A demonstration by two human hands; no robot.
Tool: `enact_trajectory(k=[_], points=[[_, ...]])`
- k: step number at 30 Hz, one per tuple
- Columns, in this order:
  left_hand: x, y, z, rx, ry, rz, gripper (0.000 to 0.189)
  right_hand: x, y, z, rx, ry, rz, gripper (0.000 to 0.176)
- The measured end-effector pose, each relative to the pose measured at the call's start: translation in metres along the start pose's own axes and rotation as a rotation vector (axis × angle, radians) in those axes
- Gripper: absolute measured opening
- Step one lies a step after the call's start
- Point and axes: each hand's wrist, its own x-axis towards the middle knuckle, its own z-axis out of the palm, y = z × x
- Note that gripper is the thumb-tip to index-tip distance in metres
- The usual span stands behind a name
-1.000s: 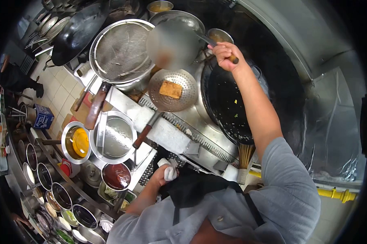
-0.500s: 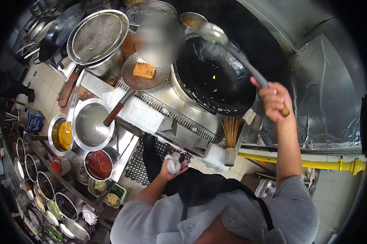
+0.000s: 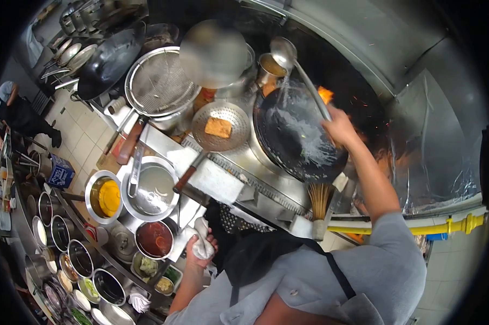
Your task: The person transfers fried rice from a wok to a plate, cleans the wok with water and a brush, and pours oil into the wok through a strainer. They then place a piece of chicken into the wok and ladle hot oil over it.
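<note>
My right hand (image 3: 339,129) is closed around the handle of a long metal ladle (image 3: 301,67). The ladle's bowl is tilted above the far left rim of a black wok (image 3: 266,149), and a stream of water falls from it. Water (image 3: 309,132) spreads and splashes across the wok's inside. Down by the counter, my left hand (image 3: 194,255) grips a bunched white cloth (image 3: 203,241). Left of the wok rests a perforated skimmer (image 3: 201,140) holding a browned, fried-looking block (image 3: 218,128).
Orange flame (image 3: 325,95) and sparks rise behind the wok. A bamboo brush (image 3: 318,203) stands at the range's front edge. Pans of cloudy liquid (image 3: 158,187), yellow liquid (image 3: 108,199) and red sauce (image 3: 154,239) sit left. A mesh strainer (image 3: 160,81) tops a pot. Another person (image 3: 21,114) stands far left.
My view has turned leftward. The ladle has tipped and water now pours into the wok. Flame has appeared behind it. My left hand has moved closer to the red sauce pan with the cloth.
</note>
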Motion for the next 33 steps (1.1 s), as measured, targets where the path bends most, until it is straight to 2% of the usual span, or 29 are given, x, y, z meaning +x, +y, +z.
enact_trajectory(k=[2,5,6,8,9,10,12,13,14,16,18,20,24,26,28,29,30,32,33], points=[[0.014,0.012,0.017,0.067,-0.059,-0.004,0.05,0.071,-0.031,0.032,0.174,-0.095,0.239,0.024],[0.027,0.031,0.05,0.225,-0.204,-0.046,0.046,0.152,-0.05,0.111,0.167,-0.116,0.263,0.007],[0.028,0.037,0.061,0.234,-0.204,-0.051,0.047,0.176,-0.046,0.14,0.123,-0.13,0.284,0.008],[0.031,0.053,0.071,0.293,-0.2,-0.098,0.048,0.186,-0.063,0.167,0.682,-0.253,0.479,0.016],[0.033,0.06,0.079,0.303,-0.2,-0.124,0.048,0.187,-0.072,0.166,1.087,-0.38,0.662,0.011],[0.035,0.066,0.087,0.318,-0.196,-0.134,0.048,0.185,-0.07,0.165,1.102,-0.368,0.664,0.011],[0.045,0.072,0.103,0.485,-0.052,-0.183,0.045,0.177,-0.063,0.156,1.762,-0.559,0.857,0.008],[0.058,0.074,0.099,0.455,-0.029,-0.229,0.042,0.166,-0.058,0.153,1.847,-0.556,0.831,0.017],[0.07,0.07,0.11,0.438,-0.019,-0.26,0.036,0.152,-0.054,0.146,1.866,-0.527,0.827,0.017],[0.112,0.06,0.098,0.543,0.015,-0.287,0.036,0.12,-0.053,0.122,2.019,-0.583,0.808,0.017],[0.145,0.03,0.119,0.699,0.116,-0.251,0.035,0.083,-0.054,0.096,2.079,-0.557,0.784,0.022],[0.162,-0.008,0.166,0.782,0.121,-0.403,0.037,0.04,-0.056,0.071,2.162,-0.548,0.721,0.025],[0.205,-0.087,0.236,1.04,0.146,-0.542,0.033,-0.038,-0.048,0.017,2.086,-0.486,0.673,0.027],[0.265,-0.113,0.204,1.022,0.036,-0.574,0.032,-0.075,-0.04,0.0,2.022,-0.398,0.701,0.028],[0.253,-0.122,0.213,1.083,0.183,-0.604,0.031,-0.108,-0.026,-0.004,1.959,-0.324,0.736,0.023],[0.252,-0.123,0.208,1.111,0.138,-0.58,0.03,-0.121,-0.016,0.001,1.976,-0.318,0.737,0.023],[0.248,-0.12,0.207,1.129,0.146,-0.584,0.03,-0.131,-0.003,0.007,1.859,-0.246,0.779,0.018],[0.224,-0.113,0.208,0.935,0.098,-0.612,0.027,-0.155,0.0,0.016,1.641,-0.085,0.87,0.005],[0.204,-0.108,0.215,0.859,0.202,-0.614,0.025,-0.163,0.009,0.026,1.611,-0.042,0.881,0.011]])
